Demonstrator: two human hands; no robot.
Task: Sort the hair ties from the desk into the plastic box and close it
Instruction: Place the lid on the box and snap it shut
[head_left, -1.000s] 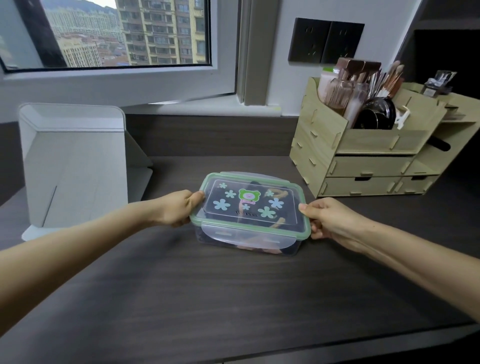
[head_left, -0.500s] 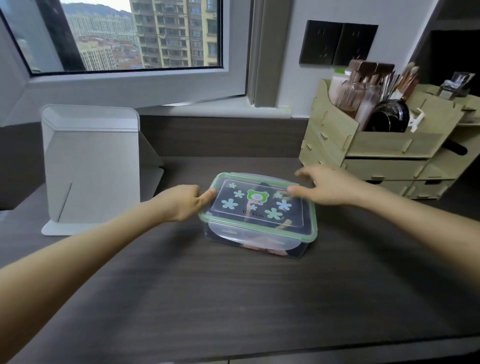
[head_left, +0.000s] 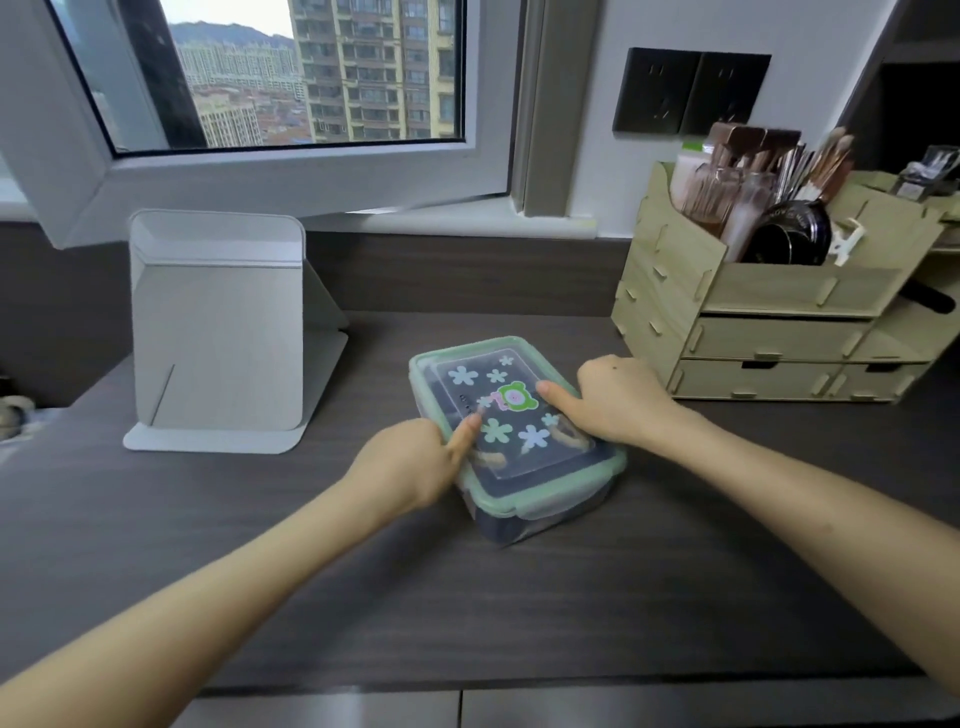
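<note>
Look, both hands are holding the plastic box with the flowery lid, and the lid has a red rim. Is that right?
Not quite. The head view shows that the rim of the lid is green, not red. The rest is right: the left hand and the right hand both hold the plastic box, each with a thumb on its flowery lid.

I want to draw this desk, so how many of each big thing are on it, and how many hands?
Plastic box: 1
Wooden organizer: 1
Grey folding stand: 1
Hands: 2, the left hand and the right hand, both gripping the box
Total: 5
</note>
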